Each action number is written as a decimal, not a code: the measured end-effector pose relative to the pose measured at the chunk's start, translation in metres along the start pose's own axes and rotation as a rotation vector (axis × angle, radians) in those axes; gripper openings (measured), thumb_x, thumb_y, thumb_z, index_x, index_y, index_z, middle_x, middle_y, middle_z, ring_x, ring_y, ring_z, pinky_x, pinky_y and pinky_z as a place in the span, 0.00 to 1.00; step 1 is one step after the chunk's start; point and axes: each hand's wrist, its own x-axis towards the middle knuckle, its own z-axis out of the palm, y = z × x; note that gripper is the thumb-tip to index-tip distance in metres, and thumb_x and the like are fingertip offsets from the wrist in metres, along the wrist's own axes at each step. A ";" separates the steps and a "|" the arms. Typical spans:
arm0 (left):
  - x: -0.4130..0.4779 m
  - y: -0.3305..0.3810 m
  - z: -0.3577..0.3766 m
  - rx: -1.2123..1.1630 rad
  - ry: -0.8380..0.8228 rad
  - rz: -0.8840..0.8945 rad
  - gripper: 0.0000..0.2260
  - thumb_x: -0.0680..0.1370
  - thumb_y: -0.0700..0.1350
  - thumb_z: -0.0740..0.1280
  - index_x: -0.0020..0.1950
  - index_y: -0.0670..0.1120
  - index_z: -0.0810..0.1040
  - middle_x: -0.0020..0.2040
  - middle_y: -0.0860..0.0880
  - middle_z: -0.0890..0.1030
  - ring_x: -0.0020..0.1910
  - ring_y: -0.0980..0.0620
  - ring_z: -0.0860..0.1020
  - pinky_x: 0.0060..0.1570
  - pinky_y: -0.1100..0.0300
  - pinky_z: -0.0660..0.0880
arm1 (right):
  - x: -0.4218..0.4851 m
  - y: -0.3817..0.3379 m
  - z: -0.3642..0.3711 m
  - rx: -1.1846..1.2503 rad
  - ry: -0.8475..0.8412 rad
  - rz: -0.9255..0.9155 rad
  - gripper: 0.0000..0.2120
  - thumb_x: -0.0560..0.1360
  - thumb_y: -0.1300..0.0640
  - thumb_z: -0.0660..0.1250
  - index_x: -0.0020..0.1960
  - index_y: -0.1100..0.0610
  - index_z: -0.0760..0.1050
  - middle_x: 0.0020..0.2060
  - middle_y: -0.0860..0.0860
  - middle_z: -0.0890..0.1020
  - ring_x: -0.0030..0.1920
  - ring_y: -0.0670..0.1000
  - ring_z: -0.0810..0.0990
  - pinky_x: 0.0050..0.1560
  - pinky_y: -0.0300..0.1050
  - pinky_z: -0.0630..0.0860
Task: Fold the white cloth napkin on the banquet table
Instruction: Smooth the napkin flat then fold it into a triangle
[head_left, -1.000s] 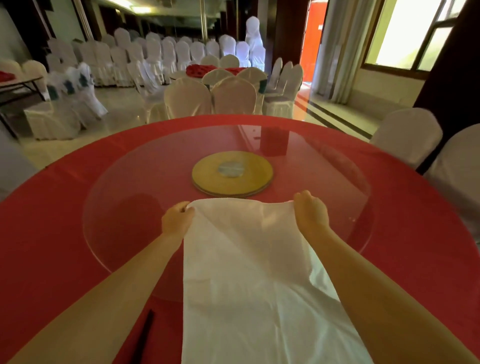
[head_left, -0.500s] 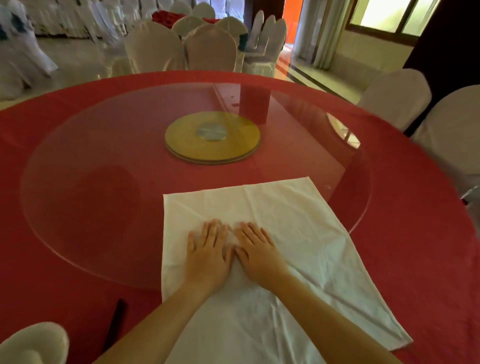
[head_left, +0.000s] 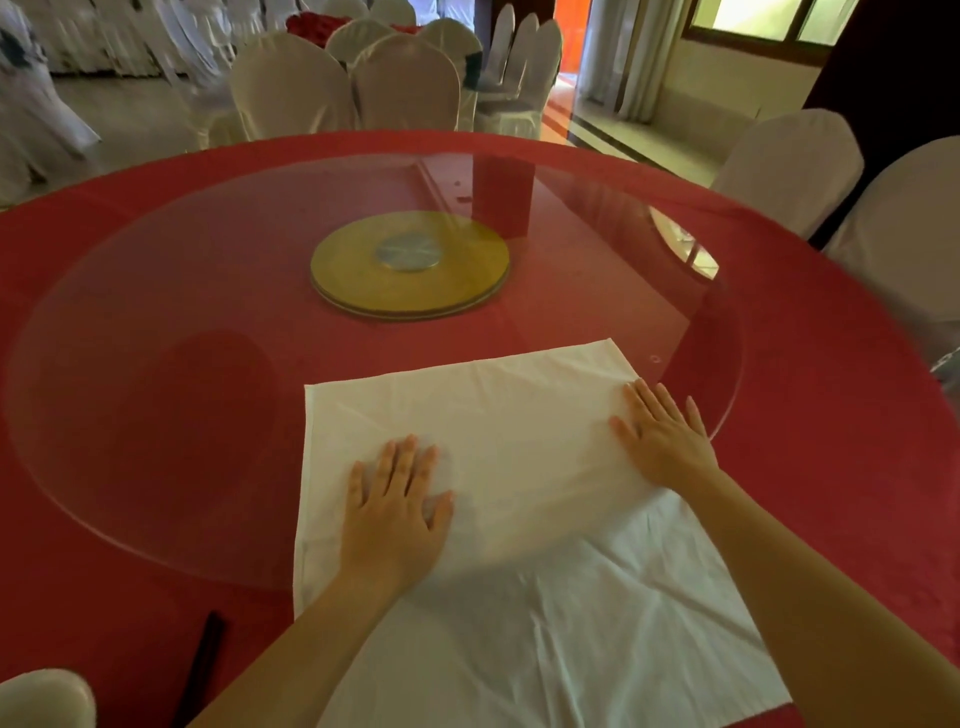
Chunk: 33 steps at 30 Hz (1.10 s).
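Note:
The white cloth napkin (head_left: 514, 447) lies spread on the round banquet table (head_left: 810, 364), its far part on the glass turntable (head_left: 156, 364) and its near part on the red tablecloth. My left hand (head_left: 395, 504) presses flat on the napkin's left half, fingers straight. My right hand (head_left: 662, 436) lies flat on the napkin's right edge, fingers straight and spread. A lower layer of the napkin sticks out to the near right, with creases in it.
A gold disc (head_left: 410, 265) sits under the glass at the table's centre. A dark stick-like object (head_left: 205, 660) lies on the cloth at the near left. White-covered chairs (head_left: 789, 166) stand round the table at the right and the far side.
My hands let go of the napkin's far edge and pressed flat together at its middle. Since then they have slid apart, the left a little leftward and the right out to the right edge.

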 end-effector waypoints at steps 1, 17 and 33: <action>0.000 0.000 0.000 0.004 -0.010 -0.004 0.32 0.73 0.62 0.36 0.76 0.53 0.46 0.78 0.51 0.46 0.76 0.51 0.42 0.73 0.46 0.39 | -0.003 -0.005 -0.001 -0.005 0.002 0.003 0.29 0.78 0.40 0.40 0.75 0.52 0.42 0.77 0.48 0.46 0.76 0.49 0.41 0.75 0.55 0.37; -0.020 -0.014 -0.020 0.032 -0.113 -0.086 0.25 0.80 0.57 0.43 0.75 0.53 0.43 0.78 0.52 0.43 0.76 0.52 0.40 0.74 0.44 0.40 | -0.077 -0.056 0.020 0.107 0.090 -0.185 0.26 0.79 0.43 0.46 0.75 0.49 0.47 0.77 0.47 0.50 0.76 0.49 0.45 0.75 0.53 0.41; -0.125 0.060 -0.010 0.177 -0.228 0.581 0.26 0.77 0.57 0.53 0.70 0.46 0.69 0.70 0.47 0.71 0.69 0.48 0.68 0.68 0.51 0.50 | -0.189 -0.030 0.061 0.096 0.067 -0.129 0.34 0.75 0.35 0.41 0.75 0.51 0.39 0.75 0.46 0.42 0.75 0.51 0.39 0.74 0.53 0.36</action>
